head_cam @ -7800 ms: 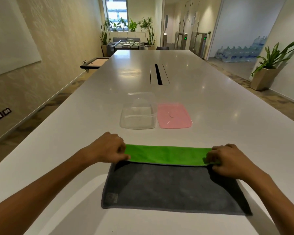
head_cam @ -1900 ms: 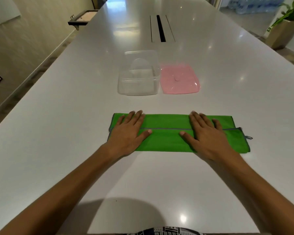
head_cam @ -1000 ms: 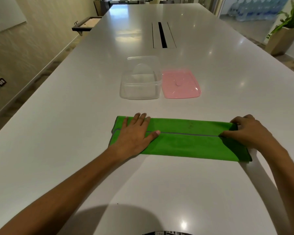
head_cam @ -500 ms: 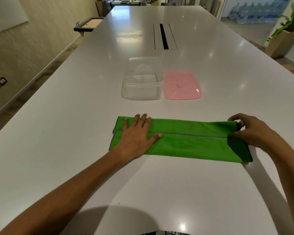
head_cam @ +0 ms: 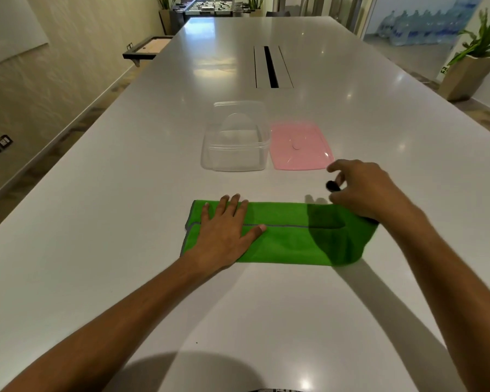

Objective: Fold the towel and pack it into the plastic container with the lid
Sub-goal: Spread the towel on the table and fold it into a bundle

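The green towel lies folded into a long strip on the white table, a grey hem line running along its middle. My left hand presses flat on its left end, fingers spread. My right hand grips the towel's right end and holds it lifted above the strip, curling toward the left; a small dark bit of the towel's edge shows at the fingertips. Beyond the towel stand the clear plastic container, with nothing in it, and the pink lid flat beside it on the right.
A cable slot is set in the table farther back. A potted plant stands on the floor at the right, water bottles behind glass, and a small wall shelf at the left.
My right hand has lifted the towel's right end off the table and carried it up and leftward, shortening the strip. My left hand has stayed pressed on the left end.
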### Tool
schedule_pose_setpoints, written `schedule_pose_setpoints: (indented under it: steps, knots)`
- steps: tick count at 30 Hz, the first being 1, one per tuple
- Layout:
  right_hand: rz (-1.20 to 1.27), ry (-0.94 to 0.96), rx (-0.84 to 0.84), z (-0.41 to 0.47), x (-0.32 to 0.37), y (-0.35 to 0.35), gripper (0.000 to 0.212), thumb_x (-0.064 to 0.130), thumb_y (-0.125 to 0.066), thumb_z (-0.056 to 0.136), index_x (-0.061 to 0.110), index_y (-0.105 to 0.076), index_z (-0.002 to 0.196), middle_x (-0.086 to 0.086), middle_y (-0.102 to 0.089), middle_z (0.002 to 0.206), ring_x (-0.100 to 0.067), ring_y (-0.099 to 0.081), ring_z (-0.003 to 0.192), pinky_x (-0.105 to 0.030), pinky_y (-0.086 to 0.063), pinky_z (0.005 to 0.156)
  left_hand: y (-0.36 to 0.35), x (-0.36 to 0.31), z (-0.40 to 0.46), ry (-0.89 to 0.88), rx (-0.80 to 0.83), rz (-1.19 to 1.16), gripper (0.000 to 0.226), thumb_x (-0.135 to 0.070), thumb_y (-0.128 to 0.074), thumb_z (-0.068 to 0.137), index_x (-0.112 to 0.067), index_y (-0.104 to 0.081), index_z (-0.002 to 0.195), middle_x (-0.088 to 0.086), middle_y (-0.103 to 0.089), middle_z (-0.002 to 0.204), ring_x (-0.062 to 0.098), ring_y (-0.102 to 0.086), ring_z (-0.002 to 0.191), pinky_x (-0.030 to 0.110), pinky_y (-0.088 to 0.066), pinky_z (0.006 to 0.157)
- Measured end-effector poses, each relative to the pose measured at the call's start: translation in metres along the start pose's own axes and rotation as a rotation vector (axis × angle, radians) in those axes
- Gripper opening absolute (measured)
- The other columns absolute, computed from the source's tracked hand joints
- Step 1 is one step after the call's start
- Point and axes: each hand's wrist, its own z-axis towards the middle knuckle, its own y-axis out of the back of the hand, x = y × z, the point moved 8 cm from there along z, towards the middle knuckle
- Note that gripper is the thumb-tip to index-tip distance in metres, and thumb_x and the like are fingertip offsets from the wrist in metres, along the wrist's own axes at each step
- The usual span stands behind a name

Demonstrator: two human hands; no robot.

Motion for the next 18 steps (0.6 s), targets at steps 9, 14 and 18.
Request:
schedule_pose_setpoints:
  steps: [9, 14, 18]
  knots:
    - [0.046, 0.063, -0.047, 0.0, 0.061, -0.058, 0.046, 0.014, -0.062, 0.081, 0.01, -0.051, 0.127, -0.013, -0.061, 0.112, -0.032, -0.057, 0.103, -0.035, -0.041, 0.079, 0.01, 0.02, -0.002, 0.014, -0.009, -0.102, 0.076, -0.066, -0.024, 0.088, -0.022, -0.02, 0.149, 0.0, -0.015, 0.16, 0.018, -0.007, 0.147, 0.049, -0.003, 0.119]
    - [0.143, 0.103, -0.059, -0.015, 0.068, -0.083, 0.057, 0.027, -0.067, 0.082, 0.01, -0.046, 0.132, -0.012, -0.056, 0.118, -0.029, -0.057, 0.103, -0.035, -0.044, 0.082, 0.017, 0.033, -0.007, 0.009, -0.044, -0.139, 0.081, -0.068, -0.02, 0.083, -0.021, -0.024, 0.148, 0.001, -0.019, 0.159, 0.019, -0.01, 0.147, 0.048, -0.007, 0.118]
    - [0.21, 0.149, -0.235, -0.025, 0.063, -0.065, 0.041, 0.031, -0.052, 0.094, 0.015, -0.05, 0.132, -0.004, -0.063, 0.119, -0.024, -0.061, 0.098, -0.029, -0.039, 0.076, 0.019, 0.052, -0.009, 0.076, -0.066, -0.152, 0.079, -0.065, -0.023, 0.084, -0.018, -0.026, 0.147, 0.003, -0.021, 0.158, 0.019, -0.012, 0.146, 0.049, -0.009, 0.117]
